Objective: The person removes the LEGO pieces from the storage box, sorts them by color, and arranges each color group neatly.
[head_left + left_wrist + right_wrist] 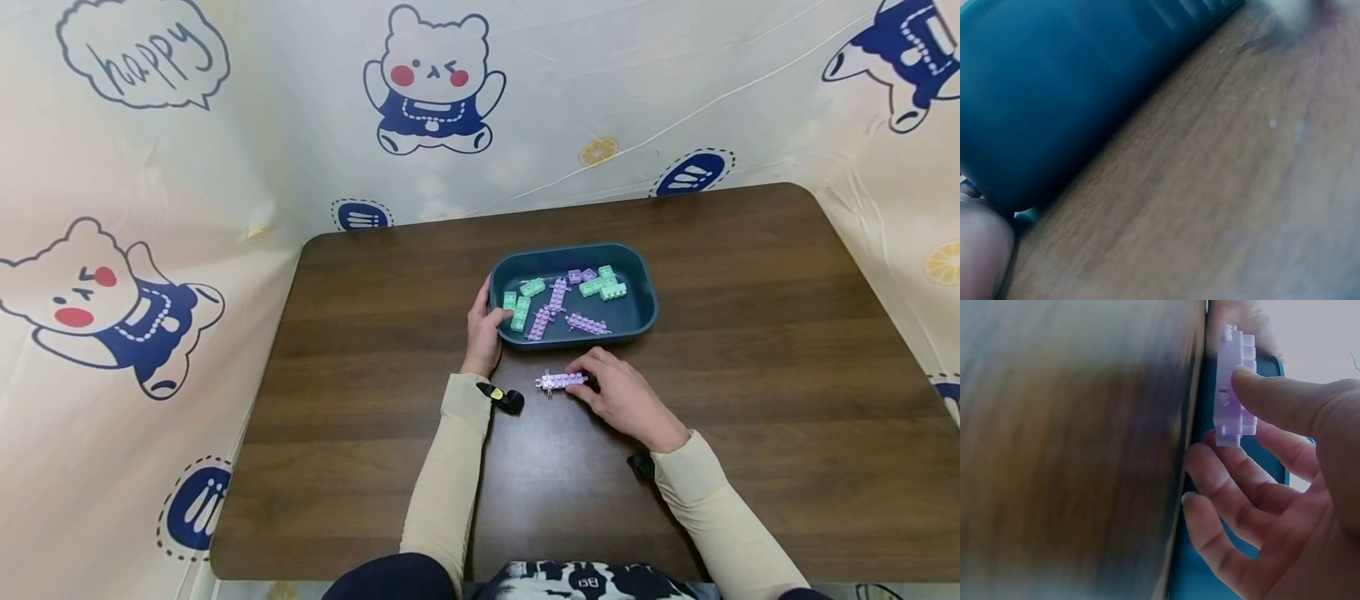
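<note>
Between thumb and fingers, my right hand (626,400) pinches a light purple building-block strip (557,381) with studs along it and small pegs at its sides. The strip is in front of the dark teal tray (637,325), just above the wooden table. In the right wrist view the purple strip (1229,394) shows on edge under the thumb. My left hand (483,333) grips the tray's left end, thumb over the rim and fingers along the outside. Inside the tray lie several green blocks (521,314) and purple block pieces (587,323).
The brown wooden table (360,400) extends on both sides of the tray. A printed curtain (300,108) hangs behind and to the left of it. Black wrist cameras sit at both cuffs, the left one (512,402) near the purple strip.
</note>
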{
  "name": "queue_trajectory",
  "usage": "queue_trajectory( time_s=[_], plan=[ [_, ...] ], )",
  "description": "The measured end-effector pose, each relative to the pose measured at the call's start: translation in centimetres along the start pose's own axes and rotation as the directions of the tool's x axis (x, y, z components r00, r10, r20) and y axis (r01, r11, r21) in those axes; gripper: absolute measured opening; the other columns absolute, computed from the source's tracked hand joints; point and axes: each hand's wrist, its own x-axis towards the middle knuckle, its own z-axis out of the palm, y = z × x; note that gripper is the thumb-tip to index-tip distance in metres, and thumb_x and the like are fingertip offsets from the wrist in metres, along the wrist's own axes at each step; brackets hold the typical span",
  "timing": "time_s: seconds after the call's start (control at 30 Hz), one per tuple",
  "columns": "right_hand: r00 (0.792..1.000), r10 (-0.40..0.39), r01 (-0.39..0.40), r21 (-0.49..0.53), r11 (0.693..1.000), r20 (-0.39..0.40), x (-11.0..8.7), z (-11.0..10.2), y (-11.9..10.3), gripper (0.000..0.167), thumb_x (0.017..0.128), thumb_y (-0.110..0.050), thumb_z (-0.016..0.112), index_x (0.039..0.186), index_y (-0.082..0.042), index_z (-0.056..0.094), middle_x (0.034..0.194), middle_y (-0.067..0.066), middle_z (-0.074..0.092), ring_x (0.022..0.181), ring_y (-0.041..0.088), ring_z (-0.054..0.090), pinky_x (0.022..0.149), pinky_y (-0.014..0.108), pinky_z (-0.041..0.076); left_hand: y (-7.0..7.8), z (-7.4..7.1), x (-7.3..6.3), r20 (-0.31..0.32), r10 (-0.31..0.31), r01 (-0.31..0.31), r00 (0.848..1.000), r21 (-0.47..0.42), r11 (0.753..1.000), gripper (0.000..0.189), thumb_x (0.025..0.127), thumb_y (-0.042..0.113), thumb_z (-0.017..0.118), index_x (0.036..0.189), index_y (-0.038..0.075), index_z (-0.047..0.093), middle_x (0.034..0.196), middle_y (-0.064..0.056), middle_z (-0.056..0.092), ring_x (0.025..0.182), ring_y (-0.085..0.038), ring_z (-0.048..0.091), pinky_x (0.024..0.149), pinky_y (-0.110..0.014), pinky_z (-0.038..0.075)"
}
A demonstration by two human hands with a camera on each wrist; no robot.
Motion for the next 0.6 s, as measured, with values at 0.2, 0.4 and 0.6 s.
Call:
queue_trajectory(
  time_s=[0.2,0.4,0.6],
  plan=[
    [1.0,0.016,-0.016,0.004,1.0,0.009,0.12,0.05,0.06,0.021,0.086,-0.025,0.073,0.105,-0.014,0.068,0.1,-0.003,0.058,0.086,0.019,0.055,0.078,0.038,0.048,-0.07,-0.02,0.09,-0.001,0.013,-0.013,1.0,0.007,1.0,0.075,0.079,-0.004,0.054,0.15,0.015,0.038,0.152,0.001,0.038,0.133,-0.016,0.038,0.106,-0.036,0.035],
    [1.0,0.021,-0.021,0.002,1.0,0.014,0.28,0.15,0.22,0.021,0.085,-0.025,0.075,0.101,-0.015,0.067,0.095,-0.003,0.058,0.083,0.019,0.052,0.072,0.035,0.045,-0.04,-0.13,0.15,0.002,0.006,-0.006,1.0,0.009,1.0,0.075,0.081,-0.005,0.055,0.151,0.015,0.037,0.153,-0.001,0.036,0.136,-0.017,0.034,0.108,-0.038,0.032],
    [1.0,0.014,-0.014,-0.007,1.0,0.018,0.39,0.16,0.3,0.021,0.084,-0.026,0.076,0.099,-0.015,0.067,0.095,-0.002,0.059,0.085,0.02,0.053,0.074,0.037,0.046,0.04,-0.19,0.14,0.011,-0.011,0.01,1.0,0.018,1.0,0.074,0.084,-0.005,0.055,0.152,0.016,0.033,0.156,-0.001,0.031,0.138,-0.019,0.031,0.11,-0.04,0.03]
  ],
)
